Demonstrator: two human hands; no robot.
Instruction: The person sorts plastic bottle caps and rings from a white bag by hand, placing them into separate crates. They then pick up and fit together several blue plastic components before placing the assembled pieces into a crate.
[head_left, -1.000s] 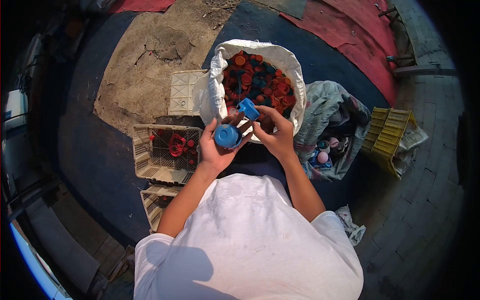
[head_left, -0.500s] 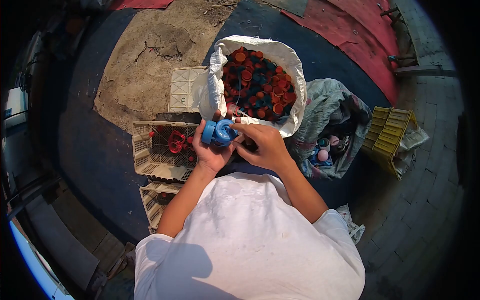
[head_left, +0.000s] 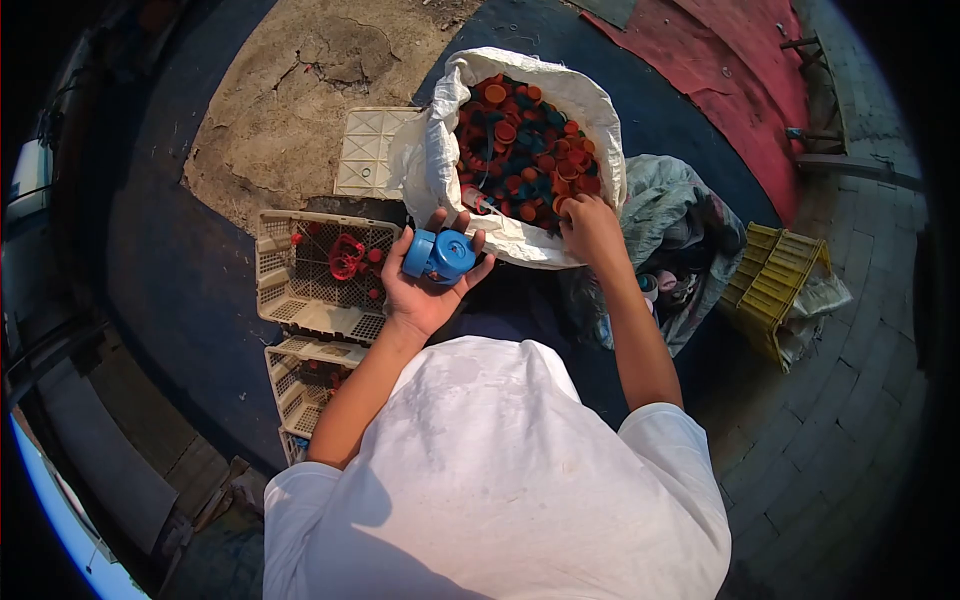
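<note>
My left hand (head_left: 424,285) is palm up below the white sack, its fingers curled around blue plastic caps (head_left: 447,257). One cap faces up and another sits on its side against it. At the sack's near right edge, my right hand (head_left: 592,232) bends down with its fingers closed at an orange cap (head_left: 559,203); the fingertips are partly hidden. The white woven sack (head_left: 520,245) is full of loose red, orange and dark green caps (head_left: 520,150).
Left of me stand cream plastic crates (head_left: 330,318) with red pieces inside. An upturned cream crate (head_left: 372,150) lies beyond them. On the right are a grey-green sack (head_left: 650,185) holding mixed items and a yellow crate (head_left: 765,275). Blue and red matting covers the ground.
My right hand has left the blue caps and moved right and forward to the sack's edge. The left hand keeps the blue caps, whose upper one now shows its flat top.
</note>
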